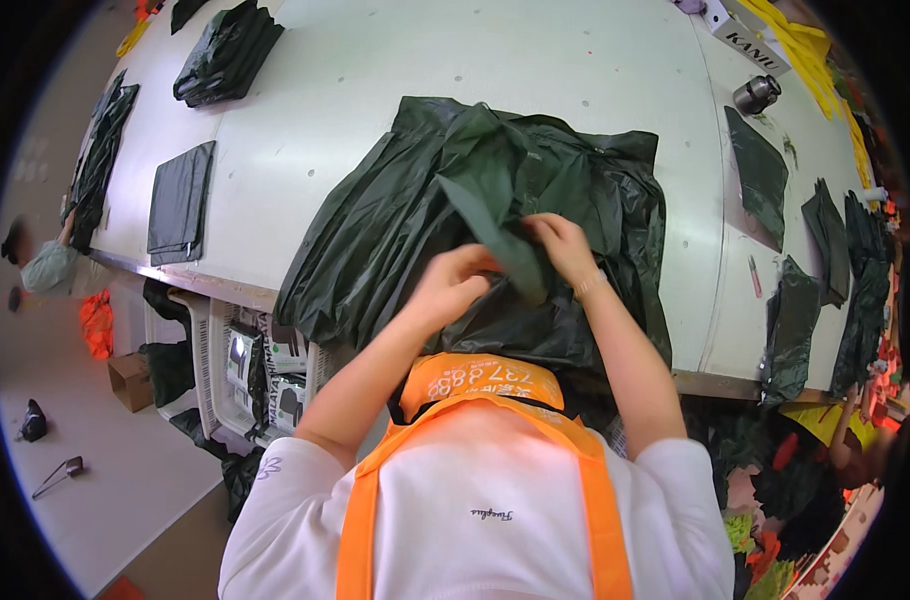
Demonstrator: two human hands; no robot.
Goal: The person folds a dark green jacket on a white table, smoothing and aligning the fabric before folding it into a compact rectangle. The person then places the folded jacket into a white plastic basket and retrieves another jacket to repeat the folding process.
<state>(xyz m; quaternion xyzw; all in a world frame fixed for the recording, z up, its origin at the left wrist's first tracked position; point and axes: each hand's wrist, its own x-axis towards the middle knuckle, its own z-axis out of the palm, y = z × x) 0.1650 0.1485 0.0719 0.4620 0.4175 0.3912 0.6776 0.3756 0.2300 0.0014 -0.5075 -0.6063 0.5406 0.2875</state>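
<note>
A dark green garment of thin, shiny, waterproof-looking fabric (375, 235) lies spread and wrinkled on the table in front of me, its near edge at my waist. A strip of the same fabric (483, 215) is raised over its middle. My left hand (453, 285) is closed at the left side of this strip, its fingers slightly smeared by motion. On the strip's other side, my right hand (563, 248) bends its fingers closed onto the green fabric. The fingertips of both hands are partly hidden by folds.
A folded green piece (180, 205) and a green stack (227, 58) lie left. To the right are more folded pieces (760, 175), a metal flask (756, 95) and a white box (743, 40). Below the left table edge stands a white crate (213, 365) of packages. Other people work at both sides.
</note>
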